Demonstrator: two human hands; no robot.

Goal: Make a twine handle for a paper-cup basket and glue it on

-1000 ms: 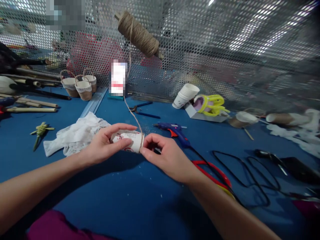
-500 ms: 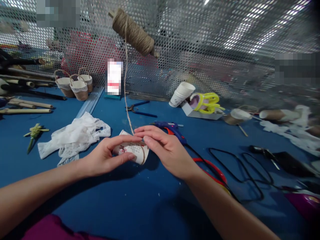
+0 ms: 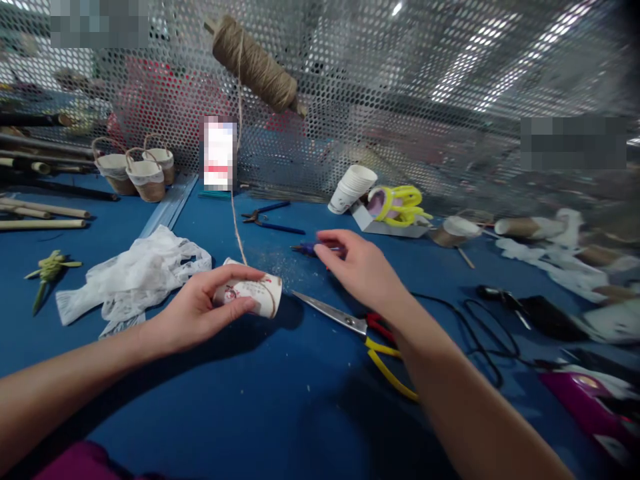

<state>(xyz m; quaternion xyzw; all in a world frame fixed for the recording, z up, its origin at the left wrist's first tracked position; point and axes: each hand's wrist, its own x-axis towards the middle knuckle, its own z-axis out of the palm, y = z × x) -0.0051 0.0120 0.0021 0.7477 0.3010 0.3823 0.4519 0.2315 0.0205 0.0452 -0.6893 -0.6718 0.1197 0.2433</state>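
A white printed paper cup [image 3: 260, 291] lies on its side in my left hand [image 3: 200, 300], thumb in front and fingers over the top. Brown twine [image 3: 236, 223] runs down to the cup, and a strand circles it near its right end. My right hand [image 3: 355, 267] is over the blue glue gun [image 3: 306, 249], thumb and fingers apart around its body. The hand covers most of the gun, and whether it touches is unclear. Below that hand lie scissors [image 3: 345, 320] with red and yellow handles, blades towards the cup, partly under my forearm.
A twine spool [image 3: 255, 63] hangs on the perforated metal screen. White lace [image 3: 135, 277] lies left; small baskets [image 3: 145, 180] stand behind it. Pliers [image 3: 275, 220], stacked paper cups [image 3: 350, 190] and a box with yellow-handled scissors [image 3: 395, 207] are farther back. A black cord [image 3: 465, 320] loops right.
My right hand has left the cup and twine and moved right to the glue gun, uncovering the scissors. My left hand still holds the cup. The view has shifted slightly.
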